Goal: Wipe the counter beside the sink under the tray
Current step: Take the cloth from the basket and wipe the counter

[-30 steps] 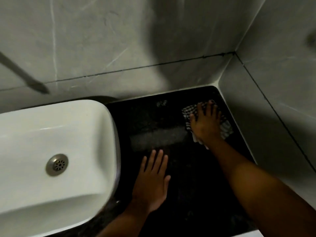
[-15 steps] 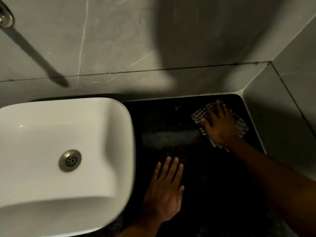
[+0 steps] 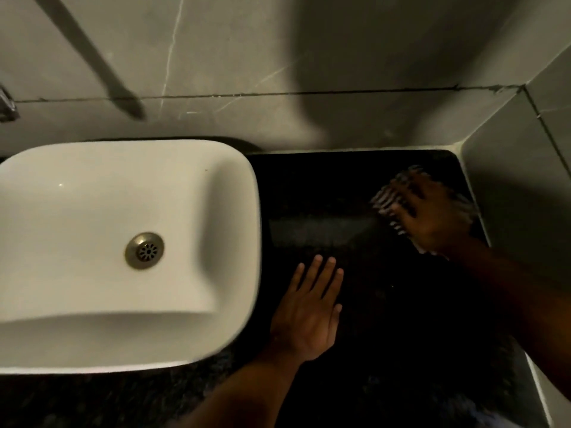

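- Two hands are down on the counter [image 3: 386, 319]. My left hand [image 3: 309, 319] lies nearest me, palm flat, fingers straight and close together, holding nothing, just beside the sink [image 3: 123, 341].
- Beyond those fingertips and to the right, my right hand [image 3: 432, 217] presses flat on the cloth [image 3: 384, 200], fingers spread; it is blurred, so I can't read the grip more finely.
- That checked cloth looks thin, soft and light. I judge it will bunch unless pinned under the whole palm, so press its middle rather than pinch an edge.
- Under both palms the dark stone looks smooth and glossy, likely slick where damp.
- Past my right fingers the corner closes in: grey tiled wall [image 3: 370, 57] behind and to the right.
- No tray is in view.
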A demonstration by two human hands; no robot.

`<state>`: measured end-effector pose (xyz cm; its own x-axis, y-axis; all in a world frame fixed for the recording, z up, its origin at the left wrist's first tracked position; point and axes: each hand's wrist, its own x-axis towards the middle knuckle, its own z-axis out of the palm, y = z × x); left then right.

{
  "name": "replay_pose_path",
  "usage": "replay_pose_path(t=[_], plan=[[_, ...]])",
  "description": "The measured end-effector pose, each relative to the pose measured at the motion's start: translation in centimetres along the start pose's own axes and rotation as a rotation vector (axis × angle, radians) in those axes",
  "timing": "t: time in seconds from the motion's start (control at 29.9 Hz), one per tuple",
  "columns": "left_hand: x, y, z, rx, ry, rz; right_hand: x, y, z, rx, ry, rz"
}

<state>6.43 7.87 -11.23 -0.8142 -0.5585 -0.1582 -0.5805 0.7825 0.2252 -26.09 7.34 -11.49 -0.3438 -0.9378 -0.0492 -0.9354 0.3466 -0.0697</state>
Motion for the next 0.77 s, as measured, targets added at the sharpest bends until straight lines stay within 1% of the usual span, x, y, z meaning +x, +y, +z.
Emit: replay_pose_path(t=[0.03,0.07,0.1,0.23,0.33,0.4,0.47,0.53,0.57,0.67,0.7,0.77], plan=[[0.0,-0.1,0.0,-0.002,0.006,-0.006,-0.7,0.7,-0.2,0.040,0.002,0.120],[0.0,-0.1,0.0,-0.005,0.009,-0.012,-1.7,0.5,-0.2,0.072,-0.005,0.200],[0.0,-0.2,0.0,-0.008,0.009,-0.015,-3.2,-0.4,-0.1,0.086,-0.013,0.237],[-0.2,-0.2,-0.1,-0.010,0.022,-0.004,-15.2,-5.2,0.9,0.072,-0.033,0.279],[-0.2,0.0,-0.1,0.009,0.020,-0.008,-23.8,-10.6,1.2,0.029,-0.101,0.298],[-0.5,0.1,0.0,0.025,0.006,-0.011,-26.4,-14.2,1.2,0.049,-0.155,0.242],[-0.6,0.0,0.2,0.034,0.003,-0.015,-26.4,-15.7,1.5,0.066,-0.203,0.164],[-0.5,-0.1,0.2,0.047,0.006,-0.007,-24.1,-14.0,1.4,0.035,-0.169,0.101],[-0.3,-0.2,0.2,0.052,0.011,-0.003,-22.7,-12.1,1.3,0.028,-0.156,0.138],[-0.3,0.0,0.2,0.065,0.035,-0.007,-20.5,-5.7,0.6,0.047,-0.101,0.487],[-0.6,0.2,0.3,0.064,0.041,-0.009,-21.3,-4.7,0.5,0.060,-0.113,0.552],[-0.7,0.0,0.4,0.072,0.052,-0.002,-24.0,-5.8,0.7,0.059,-0.158,0.571]])
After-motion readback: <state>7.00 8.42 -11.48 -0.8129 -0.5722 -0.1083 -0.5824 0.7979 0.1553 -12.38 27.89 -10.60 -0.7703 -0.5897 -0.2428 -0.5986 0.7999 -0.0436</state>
